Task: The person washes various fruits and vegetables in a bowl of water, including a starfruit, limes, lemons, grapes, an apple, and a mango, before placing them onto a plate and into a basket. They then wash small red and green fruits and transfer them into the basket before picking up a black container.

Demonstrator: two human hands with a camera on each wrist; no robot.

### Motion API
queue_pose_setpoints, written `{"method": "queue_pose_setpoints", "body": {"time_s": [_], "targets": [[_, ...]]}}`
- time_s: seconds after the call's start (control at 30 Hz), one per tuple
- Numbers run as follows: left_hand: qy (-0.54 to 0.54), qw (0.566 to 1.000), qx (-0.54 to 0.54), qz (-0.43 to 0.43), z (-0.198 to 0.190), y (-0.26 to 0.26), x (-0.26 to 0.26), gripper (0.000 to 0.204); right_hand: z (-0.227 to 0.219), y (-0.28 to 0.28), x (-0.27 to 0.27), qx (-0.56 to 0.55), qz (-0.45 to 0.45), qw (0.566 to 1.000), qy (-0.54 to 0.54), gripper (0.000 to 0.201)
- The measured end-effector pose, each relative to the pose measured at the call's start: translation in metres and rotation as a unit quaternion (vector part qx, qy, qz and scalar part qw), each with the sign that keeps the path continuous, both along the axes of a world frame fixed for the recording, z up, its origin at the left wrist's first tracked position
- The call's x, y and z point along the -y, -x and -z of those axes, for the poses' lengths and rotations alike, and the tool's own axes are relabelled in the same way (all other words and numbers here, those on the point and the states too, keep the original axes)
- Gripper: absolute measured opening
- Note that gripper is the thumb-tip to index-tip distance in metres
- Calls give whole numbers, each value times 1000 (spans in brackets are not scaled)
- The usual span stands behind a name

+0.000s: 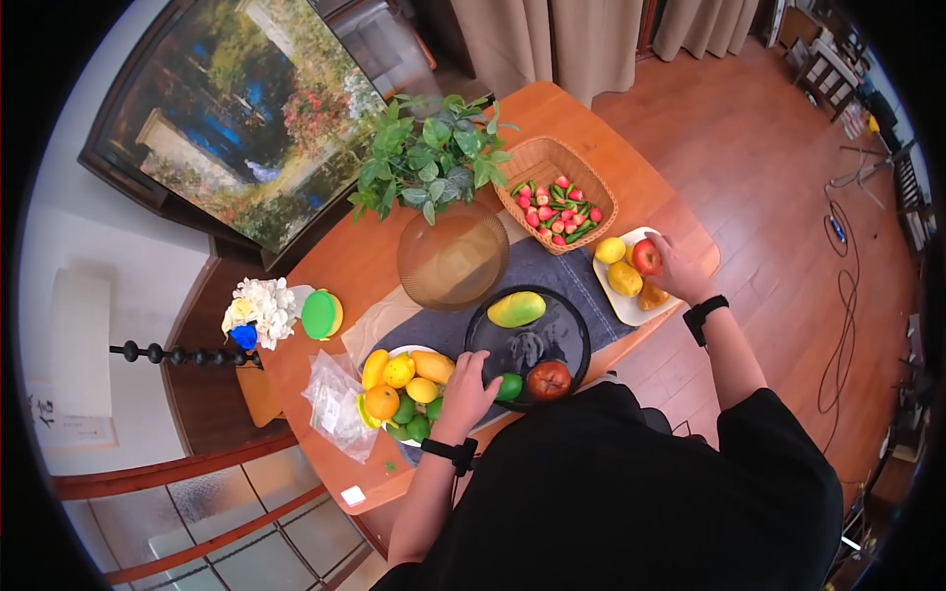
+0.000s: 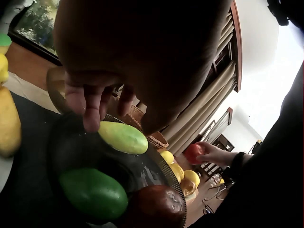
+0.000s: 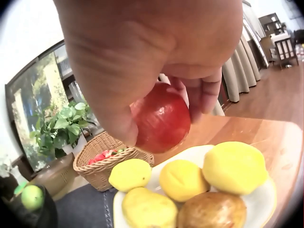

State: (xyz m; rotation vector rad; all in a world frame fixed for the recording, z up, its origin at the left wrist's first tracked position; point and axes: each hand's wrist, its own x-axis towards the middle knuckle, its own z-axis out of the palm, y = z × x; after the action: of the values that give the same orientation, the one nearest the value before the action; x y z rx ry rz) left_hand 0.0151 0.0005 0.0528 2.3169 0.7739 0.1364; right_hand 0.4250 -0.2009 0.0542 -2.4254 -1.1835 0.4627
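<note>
My right hand (image 1: 683,268) grips a red apple (image 3: 161,118) between thumb and fingers, above a white plate (image 3: 271,195) of yellow lemons (image 3: 235,167) and a brown fruit (image 3: 212,211). My left hand (image 1: 467,392) holds nothing; its fingers hang extended over the near-left edge of a black round tray (image 1: 581,340). On that tray lie a yellow-green mango (image 1: 516,309), a green fruit (image 2: 93,194) close to the left hand, and a dark red fruit (image 1: 549,379).
Left of the tray, a white plate holds yellow, orange and green fruits (image 1: 398,370), beside a plastic bag (image 1: 338,409). Behind stand a brown glass bowl (image 1: 453,258), a leafy plant (image 1: 431,158) and a wicker basket (image 1: 604,184) of small red and green pieces. A green-lidded tub (image 1: 321,314) stands left.
</note>
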Motion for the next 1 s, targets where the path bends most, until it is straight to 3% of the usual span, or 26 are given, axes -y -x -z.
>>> {"method": "queue_pose_setpoints", "body": {"time_s": [0.07, 0.13, 0.37, 0.53, 0.63, 0.73, 0.8, 0.87, 1.0], "targets": [[-32, 999, 3, 10, -1, 0, 1, 50, 7, 7, 0, -2, 6, 1000, 18, 74], [22, 998, -47, 22, -10, -4, 2, 54, 11, 10, -3, -4, 13, 999, 36, 76], [12, 995, -72, 70, -4, -3, 4, 57, 9, 15, -3, -4, 8, 1000, 29, 83], [-35, 991, -57, 118, 4, -3, 7, 60, 21, 12, 4, -7, 31, 999, 27, 82], [-46, 989, -71, 124, 1, -4, 9, 60, 23, 17, 6, 24, 45, 998, 23, 75], [-57, 987, -75, 127, 2, -2, 10, 58, 9, 29, 1, 77, 47, 995, -46, 61], [-60, 986, -85, 132, 1, -1, 11, 59, -5, 47, -17, 49, -5, 994, -102, 50], [-65, 984, -94, 139, 2, 0, 11, 59, -22, 84, -40, 36, -115, 982, -145, 47], [-98, 979, -90, 153, 16, 0, 14, 52, -8, 144, -89, 47, -273, 949, -148, 60]]}}
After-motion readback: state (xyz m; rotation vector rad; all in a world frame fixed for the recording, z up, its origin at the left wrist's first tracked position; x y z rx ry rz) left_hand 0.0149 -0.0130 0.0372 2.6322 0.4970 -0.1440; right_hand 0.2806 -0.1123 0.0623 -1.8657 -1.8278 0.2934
